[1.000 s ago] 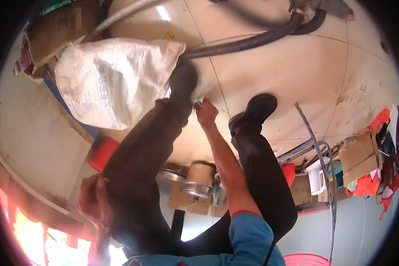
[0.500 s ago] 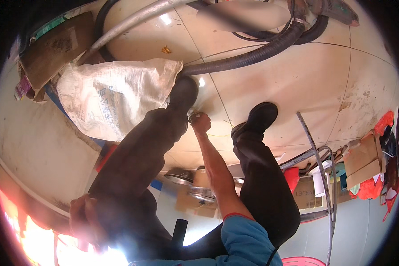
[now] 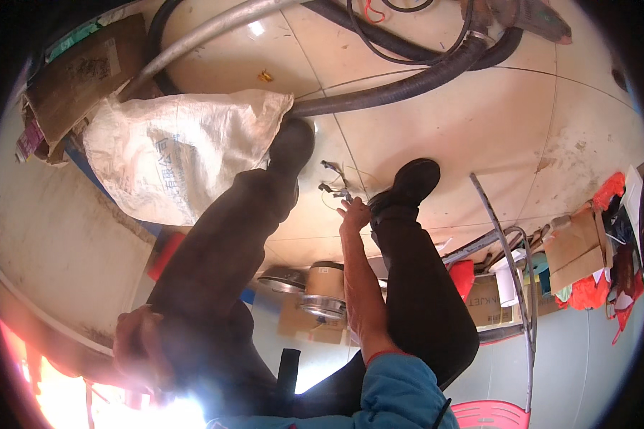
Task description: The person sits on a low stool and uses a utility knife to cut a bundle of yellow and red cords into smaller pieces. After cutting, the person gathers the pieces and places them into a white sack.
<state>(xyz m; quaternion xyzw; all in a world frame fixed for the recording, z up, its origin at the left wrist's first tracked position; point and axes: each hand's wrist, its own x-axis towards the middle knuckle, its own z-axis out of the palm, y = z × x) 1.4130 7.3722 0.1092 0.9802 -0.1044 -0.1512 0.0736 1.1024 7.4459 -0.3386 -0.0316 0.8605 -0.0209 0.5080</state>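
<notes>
My right hand [image 3: 355,213] reaches down between my legs to the floor, beside my right shoe [image 3: 416,179]. Its fingers are apart, their tips at a small tangle of dark clip-like pieces on thin wires [image 3: 334,189]; what exactly the pieces are is too small to tell. Part of the tangle lies near my left shoe [image 3: 293,143]. My left hand [image 3: 137,344] rests against my left thigh at the lower left, hazy from glare, its fingers not clear.
A white woven sack [image 3: 182,154] lies beyond my left leg, near a cardboard box [image 3: 86,75]. A dark ribbed hose [image 3: 393,96] and a grey pipe [image 3: 218,32] cross the floor ahead. Round tins [image 3: 325,289], a metal frame [image 3: 511,250] and a red stool [image 3: 490,413] are nearby.
My right hand has moved right and slightly nearer, its closed fingers now spread. The small wired pieces now show on the floor. My left hand stays put.
</notes>
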